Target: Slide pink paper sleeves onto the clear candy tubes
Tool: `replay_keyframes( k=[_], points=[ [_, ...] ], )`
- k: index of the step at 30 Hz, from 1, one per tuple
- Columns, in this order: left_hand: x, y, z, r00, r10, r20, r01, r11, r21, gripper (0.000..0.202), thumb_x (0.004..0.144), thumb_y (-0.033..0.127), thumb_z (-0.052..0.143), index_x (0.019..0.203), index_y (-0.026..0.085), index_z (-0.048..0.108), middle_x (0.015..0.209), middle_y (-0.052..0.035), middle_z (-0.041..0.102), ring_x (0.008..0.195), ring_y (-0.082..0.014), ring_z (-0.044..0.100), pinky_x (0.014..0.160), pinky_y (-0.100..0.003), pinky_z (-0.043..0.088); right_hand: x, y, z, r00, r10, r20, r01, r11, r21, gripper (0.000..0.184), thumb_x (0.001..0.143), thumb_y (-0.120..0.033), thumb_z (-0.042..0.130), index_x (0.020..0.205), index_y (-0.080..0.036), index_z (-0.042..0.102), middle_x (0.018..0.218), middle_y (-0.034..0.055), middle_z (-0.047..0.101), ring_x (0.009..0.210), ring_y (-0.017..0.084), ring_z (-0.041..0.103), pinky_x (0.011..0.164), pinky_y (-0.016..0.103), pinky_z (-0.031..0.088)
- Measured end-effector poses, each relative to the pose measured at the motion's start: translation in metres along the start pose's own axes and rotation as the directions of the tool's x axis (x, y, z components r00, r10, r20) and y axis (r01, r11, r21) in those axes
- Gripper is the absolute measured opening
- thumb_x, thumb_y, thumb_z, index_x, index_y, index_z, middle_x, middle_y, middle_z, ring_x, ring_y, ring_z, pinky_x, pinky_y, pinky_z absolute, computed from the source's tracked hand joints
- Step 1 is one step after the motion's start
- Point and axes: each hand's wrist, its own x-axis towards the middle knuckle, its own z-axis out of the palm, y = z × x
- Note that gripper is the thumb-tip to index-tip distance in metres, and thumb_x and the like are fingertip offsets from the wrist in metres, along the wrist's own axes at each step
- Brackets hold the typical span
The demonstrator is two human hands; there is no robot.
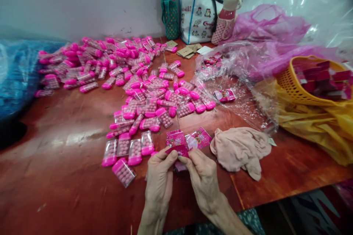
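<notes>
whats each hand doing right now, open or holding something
Left hand: closed, pinching a pink printed packet.
Right hand: closed, pinching the same packet.

This looks like a small workshop, or perhaps a workroom at home; the view cannot settle which. A large heap of matching pink boxes [150,106] spreads over a worn reddish surface [68,128], far more than household use suggests. Left of the heap bulges a blue plastic sack [19,77]; right of it are a crumpled clear bag [248,95] and a well-filled yellow basket [288,79]. Behind it, a tote bag [193,18] stands by a marked wall [82,0].
</notes>
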Motion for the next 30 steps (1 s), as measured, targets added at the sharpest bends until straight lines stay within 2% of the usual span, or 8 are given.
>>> replay_keyframes(
  k=[4, 7, 9, 12, 16, 21, 24, 30],
  points=[
    [0.001, -0.003, 0.001, 0.998, -0.059, 0.026, 0.060, 0.998, -0.034, 0.014, 0.051, 0.016, 0.079, 0.059, 0.012, 0.068, 0.056, -0.0011, 0.066, 0.049, -0.0070, 0.055, 0.056, -0.019, 0.047, -0.001, -0.002, 0.002, 0.997, -0.078, -0.028, 0.076, 0.996, -0.054, 0.031, 0.087, -0.014, 0.040, 0.057, -0.017, 0.040, 0.054, -0.0020, 0.039, 0.050, 0.011, 0.041, 0.046, 0.022, 0.030],
    [0.000, -0.004, 0.003, 0.995, -0.098, 0.035, 0.100, 0.994, -0.041, 0.016, 0.049, 0.016, 0.079, 0.059, 0.011, 0.067, 0.056, -0.0013, 0.065, 0.049, -0.0074, 0.055, 0.056, -0.020, 0.047, -0.001, -0.004, 0.000, 0.998, -0.054, -0.030, 0.053, 0.998, -0.030, 0.034, 0.089, -0.018, 0.039, 0.055, -0.018, 0.040, 0.052, -0.0026, 0.039, 0.047, 0.010, 0.039, 0.044, 0.022, 0.029],
    [-0.001, -0.003, 0.004, 0.997, -0.075, 0.008, 0.075, 0.996, -0.045, 0.017, 0.049, 0.016, 0.079, 0.059, 0.012, 0.067, 0.056, -0.0008, 0.065, 0.050, -0.0079, 0.055, 0.056, -0.020, 0.048, 0.000, -0.004, -0.004, 0.999, 0.046, 0.013, -0.047, 0.998, 0.046, 0.034, 0.089, -0.023, 0.039, 0.056, -0.018, 0.043, 0.053, -0.0023, 0.042, 0.047, 0.011, 0.040, 0.044, 0.021, 0.031],
    [-0.001, -0.001, 0.005, 0.999, -0.022, -0.026, 0.021, 0.999, -0.039, 0.015, 0.052, 0.014, 0.078, 0.062, 0.013, 0.067, 0.058, 0.0001, 0.065, 0.050, -0.0079, 0.056, 0.054, -0.019, 0.047, 0.004, -0.005, -0.010, 0.967, 0.237, 0.095, -0.251, 0.951, 0.181, 0.017, 0.083, -0.028, 0.051, 0.073, -0.017, 0.057, 0.062, -0.0002, 0.055, 0.056, 0.013, 0.052, 0.050, 0.021, 0.040],
    [0.000, 0.001, 0.002, 1.000, 0.011, -0.018, -0.012, 1.000, -0.017, 0.014, 0.053, 0.012, 0.076, 0.064, 0.012, 0.066, 0.061, -0.0008, 0.065, 0.056, -0.0094, 0.057, 0.057, -0.020, 0.047, 0.007, -0.004, -0.010, 0.924, 0.360, 0.132, -0.383, 0.887, 0.259, 0.005, 0.078, -0.019, 0.059, 0.074, -0.018, 0.061, 0.065, -0.0011, 0.062, 0.060, 0.013, 0.057, 0.057, 0.021, 0.044],
    [-0.001, -0.002, -0.002, 0.994, 0.082, -0.066, -0.083, 0.996, -0.014, 0.016, 0.054, 0.011, 0.075, 0.064, 0.014, 0.064, 0.061, 0.0015, 0.064, 0.057, -0.0079, 0.056, 0.058, -0.018, 0.047, 0.005, 0.000, -0.005, 0.977, 0.178, 0.120, -0.196, 0.967, 0.160, 0.018, 0.085, -0.019, 0.050, 0.070, -0.016, 0.061, 0.064, 0.0013, 0.057, 0.061, 0.014, 0.052, 0.057, 0.024, 0.041],
    [-0.002, -0.002, -0.004, 0.985, 0.151, -0.078, -0.144, 0.986, 0.085, 0.016, 0.057, 0.011, 0.074, 0.064, 0.014, 0.061, 0.060, 0.0034, 0.062, 0.055, -0.0065, 0.055, 0.056, -0.015, 0.046, 0.004, 0.001, -0.005, 0.992, 0.074, 0.105, -0.084, 0.992, 0.090, 0.027, 0.089, -0.021, 0.043, 0.066, -0.016, 0.057, 0.060, 0.0007, 0.051, 0.059, 0.014, 0.047, 0.055, 0.024, 0.037],
    [0.000, 0.005, -0.011, 0.945, 0.325, 0.045, -0.318, 0.871, 0.375, 0.030, 0.061, 0.011, 0.072, 0.089, 0.020, 0.062, 0.076, 0.0012, 0.063, 0.069, -0.0107, 0.058, 0.061, -0.018, 0.047, 0.007, 0.006, -0.010, 0.972, 0.148, 0.181, -0.153, 0.988, 0.009, 0.032, 0.091, -0.024, 0.038, 0.060, -0.018, 0.046, 0.058, -0.0023, 0.043, 0.055, 0.011, 0.043, 0.051, 0.022, 0.032]
  ],
)
